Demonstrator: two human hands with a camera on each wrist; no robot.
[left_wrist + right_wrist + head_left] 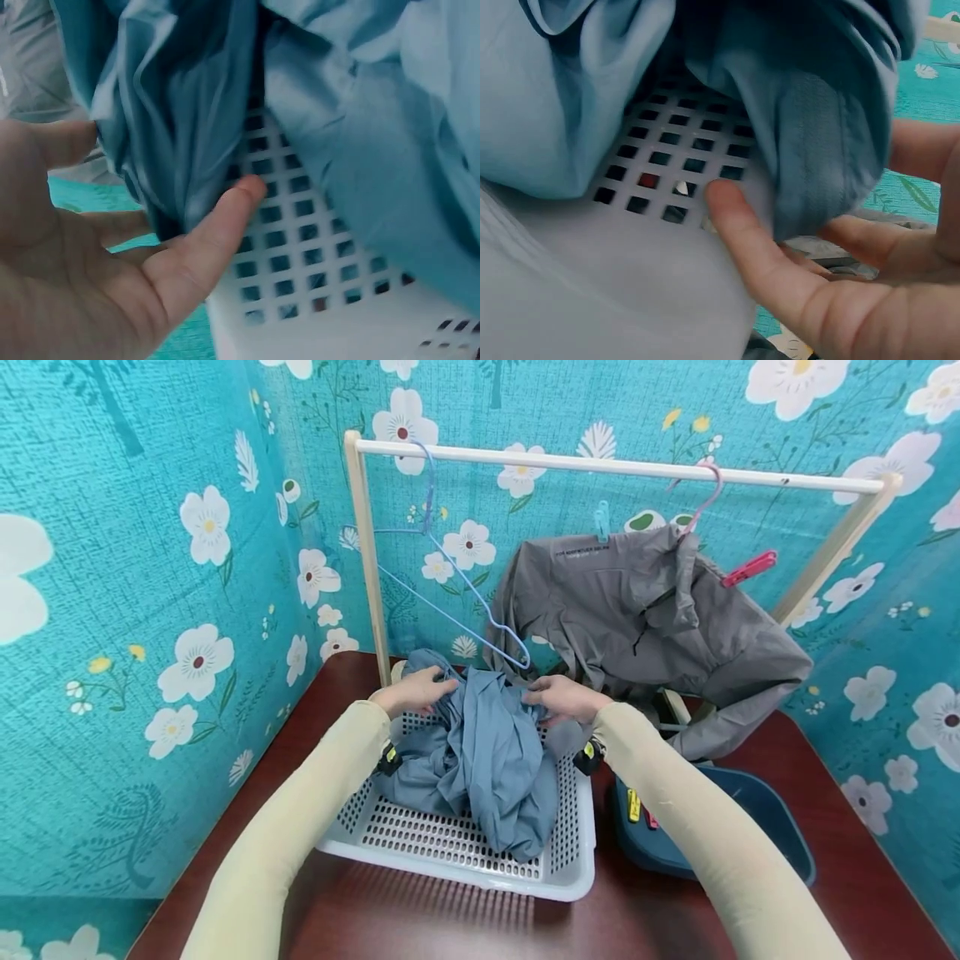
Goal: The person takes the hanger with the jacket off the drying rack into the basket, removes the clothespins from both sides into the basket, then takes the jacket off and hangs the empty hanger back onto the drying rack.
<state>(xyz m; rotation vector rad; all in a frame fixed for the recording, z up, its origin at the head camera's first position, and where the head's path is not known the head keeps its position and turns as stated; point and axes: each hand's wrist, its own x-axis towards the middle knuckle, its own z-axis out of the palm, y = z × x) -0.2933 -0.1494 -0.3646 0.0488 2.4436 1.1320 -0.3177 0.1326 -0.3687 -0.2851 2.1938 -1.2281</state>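
A crumpled blue-grey garment (pixel 498 752) lies in the white perforated basket (pixel 465 881), bunched up at its far side. My left hand (pixel 415 691) is at the garment's far left part. In the left wrist view, the fingers reach behind the folds while the thumb (pixel 240 202) extends in front, against the basket wall. At the far right my right hand (pixel 567 697) touches the cloth. The right wrist view has a stitched edge (pixel 817 142) of it between the spread thumb (pixel 739 217) and fingers. Neither hand visibly pinches the fabric.
Behind the basket stands a rack with a white rail (pixel 615 463). A blue hanger (pixel 480 589) hangs from it at left. A grey garment (pixel 637 602) hangs at right on a pink hanger (pixel 705 497), with clothespins. A dark blue tub (pixel 795 835) holds several clothespins.
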